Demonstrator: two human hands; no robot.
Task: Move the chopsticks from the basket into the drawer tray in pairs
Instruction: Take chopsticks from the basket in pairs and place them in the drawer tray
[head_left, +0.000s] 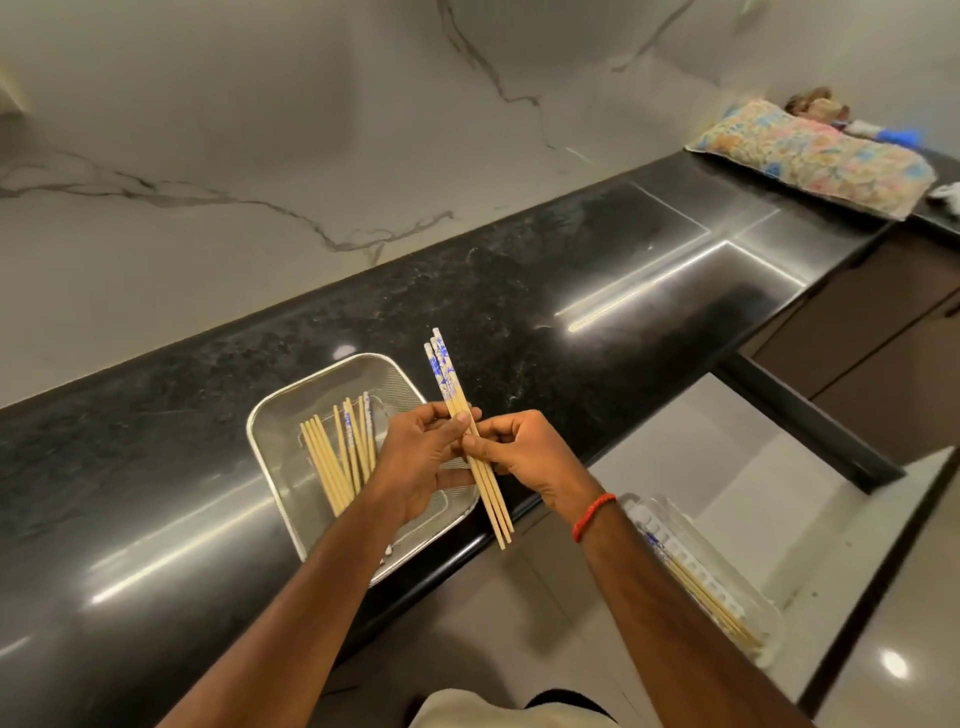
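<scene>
A shallow metal mesh basket (291, 405) sits on the black counter and holds several bamboo chopsticks (337, 457), some with blue-and-white ends. My left hand (421, 457) and my right hand (524, 452) meet above the basket's right edge, both gripping a small bundle of chopsticks (447, 379) with blue-patterned tops pointing away from me. A clear plastic drawer tray (727, 582) lies lower right in the open drawer, with chopsticks (711, 603) lying in it.
The black stone counter (571, 291) runs diagonally under a marble wall. A floral cushion (815, 161) lies on its far right end. The open white drawer (727, 457) sits below the counter edge, with brown cabinets at the right.
</scene>
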